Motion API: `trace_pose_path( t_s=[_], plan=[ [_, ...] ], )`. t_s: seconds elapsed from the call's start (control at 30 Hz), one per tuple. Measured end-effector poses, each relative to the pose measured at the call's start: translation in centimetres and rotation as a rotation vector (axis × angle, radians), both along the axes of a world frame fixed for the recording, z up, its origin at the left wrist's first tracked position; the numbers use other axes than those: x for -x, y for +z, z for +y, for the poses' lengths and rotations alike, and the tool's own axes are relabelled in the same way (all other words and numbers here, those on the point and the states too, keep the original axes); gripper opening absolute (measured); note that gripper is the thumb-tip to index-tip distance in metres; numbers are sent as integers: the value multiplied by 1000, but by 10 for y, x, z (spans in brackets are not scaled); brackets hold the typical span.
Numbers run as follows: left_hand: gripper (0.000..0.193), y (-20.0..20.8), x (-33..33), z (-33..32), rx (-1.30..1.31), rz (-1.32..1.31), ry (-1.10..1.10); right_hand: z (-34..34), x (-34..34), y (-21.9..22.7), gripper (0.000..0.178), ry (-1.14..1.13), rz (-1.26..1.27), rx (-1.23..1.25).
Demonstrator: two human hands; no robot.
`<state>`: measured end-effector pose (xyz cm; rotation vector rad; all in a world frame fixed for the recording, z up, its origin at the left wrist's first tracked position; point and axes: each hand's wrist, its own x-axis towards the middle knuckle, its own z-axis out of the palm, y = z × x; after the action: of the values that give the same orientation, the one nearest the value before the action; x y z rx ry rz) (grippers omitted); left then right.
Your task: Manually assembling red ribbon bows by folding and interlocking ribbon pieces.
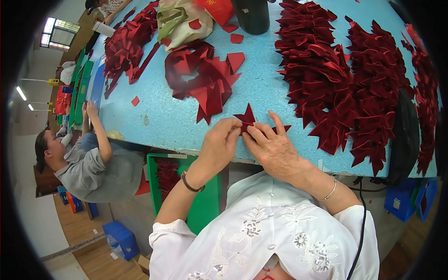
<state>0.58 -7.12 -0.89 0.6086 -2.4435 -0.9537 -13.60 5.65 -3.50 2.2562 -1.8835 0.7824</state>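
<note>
Near the front edge of the light blue table (261, 79), both my hands pinch one small dark red velvet bow (247, 116) with pointed ends. My left hand (223, 140) grips it at the left with thumb and forefinger. From the other side my right hand (273, 147) closes on its middle, one finger lifted and partly hiding the right tip. Beyond my hands lies a loose heap of red velvet pieces (205, 77). To the right, long rows of finished-looking velvet bows (312, 60) are stacked close together, with a second row (373, 88) beside them.
A cream cloth bag (184, 21) and a dark cylinder (252, 16) stand at the far side. More red pieces (128, 51) lie at far left. A green crate (200, 205) sits below the table edge. A co-worker in grey (93, 163) sits at left; a black bag (405, 140) hangs at right.
</note>
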Motion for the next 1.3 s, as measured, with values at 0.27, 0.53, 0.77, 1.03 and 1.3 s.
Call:
trace_pose_path(
  t_s=[0.27,0.53,0.77,1.03,1.3],
  plan=[
    [15,7,11,3,116,-176,19,-2,3,-2,40,7,-20,-20],
    [10,45,16,-14,-189,-66,194,3,9,2,42,28,17,-52],
    [12,5,49,-31,-359,-222,-195,-1,0,5,42,37,-3,-24],
    [20,36,42,-48,-574,-32,-28,0,7,-3,42,14,-6,-23],
    [20,2,45,-31,-774,-104,51,-1,2,5,45,40,-34,41]
  ],
)
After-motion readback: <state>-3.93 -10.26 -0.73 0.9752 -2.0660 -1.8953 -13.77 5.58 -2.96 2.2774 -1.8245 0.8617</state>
